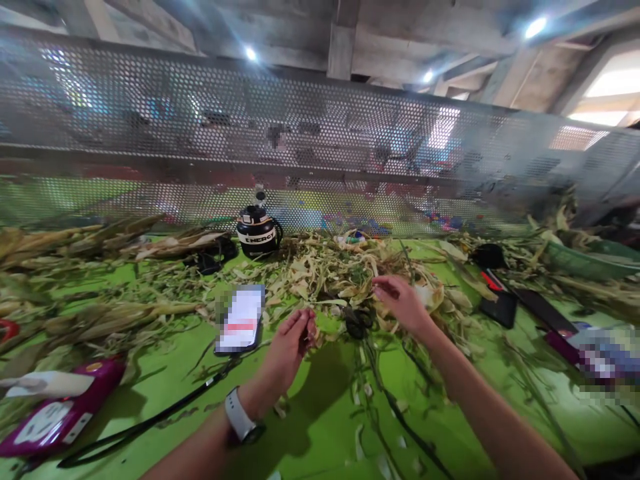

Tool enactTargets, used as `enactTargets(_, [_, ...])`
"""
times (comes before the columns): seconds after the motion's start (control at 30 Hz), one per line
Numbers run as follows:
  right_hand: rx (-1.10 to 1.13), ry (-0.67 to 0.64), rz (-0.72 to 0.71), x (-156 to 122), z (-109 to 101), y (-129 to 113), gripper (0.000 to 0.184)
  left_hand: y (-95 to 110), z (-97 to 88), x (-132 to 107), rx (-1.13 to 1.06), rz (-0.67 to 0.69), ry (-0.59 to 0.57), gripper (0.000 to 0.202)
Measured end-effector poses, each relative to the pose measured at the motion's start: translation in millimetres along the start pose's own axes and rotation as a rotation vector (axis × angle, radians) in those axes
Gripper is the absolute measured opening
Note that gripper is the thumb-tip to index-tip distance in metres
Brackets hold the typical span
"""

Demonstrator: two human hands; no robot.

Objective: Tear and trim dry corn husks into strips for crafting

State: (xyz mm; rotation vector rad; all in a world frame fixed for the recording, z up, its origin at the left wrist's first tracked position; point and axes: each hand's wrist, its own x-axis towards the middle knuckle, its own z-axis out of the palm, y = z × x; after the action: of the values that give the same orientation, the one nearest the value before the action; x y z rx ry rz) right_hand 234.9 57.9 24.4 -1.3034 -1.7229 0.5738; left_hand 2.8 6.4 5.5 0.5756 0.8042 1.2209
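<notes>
**Inspector:** Presently, which stage is in hand?

**Worker:** By my judgement, picking through the heap of pale dry corn husks (340, 273) on the bright green table (320, 427). My right hand (403, 305) lies over the heap's near right edge. Its fingers are spread and slack, grasping nothing.

**Inspector:** And the left?

**Worker:** My left hand (293, 341) is just short of the heap, fingers curled toward the thumb. Whether they pinch a scrap, I cannot tell.

**Inspector:** Position of the husks against the grip?

**Worker:** Under and beyond the right fingertips, touching or nearly so, and ahead and to the right of the left hand. What looks like a pair of black-handled scissors (357, 323) lies between both hands.

**Inspector:** Requirement for the next move?

**Worker:** I judge a pick calls for closing the right fingers on one strip, clear of the scissors.
</notes>
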Motion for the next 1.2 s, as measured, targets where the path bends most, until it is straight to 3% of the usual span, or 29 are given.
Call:
enactTargets(0.1, [-0.453,-0.14,-0.245,14,0,-2,0.032,0,-1.8,3,-0.058,-0.002,-0.002,0.022])
enactTargets(0.17, [-0.624,-0.237,-0.273,22,4,-2,0.038,-1,-3.5,5,-0.08,0.003,-0.02,0.019])
enactTargets(0.23, [-0.653,-0.291,-0.251,29,8,-1,0.036,-2,-4.9,7,-0.094,0.011,-0.031,0.018])
enactTargets(0.37, [-0.517,-0.305,-0.251,45,9,6,0.018,-2,-6.9,11,-0.117,0.031,-0.002,0.019])
enactTargets(0.63, [-0.269,-0.383,-0.208,55,1,11,0.005,-3,-9.7,14,-0.103,0.035,-0.006,0.027])
enactTargets(0.8, [-0.102,-0.223,-0.124,66,-12,8,0.017,1,-9.2,14,-0.107,0.039,0.007,0.031])
enactTargets(0.97, [0.062,-0.033,-0.063,97,-38,-15,0.029,1,-9.8,14,-0.114,0.045,0.007,0.032])
enactTargets(1.2, [0.234,0.035,-0.029,119,-54,-62,0.029,4,-9.9,15,-0.138,0.038,0.051,0.027])
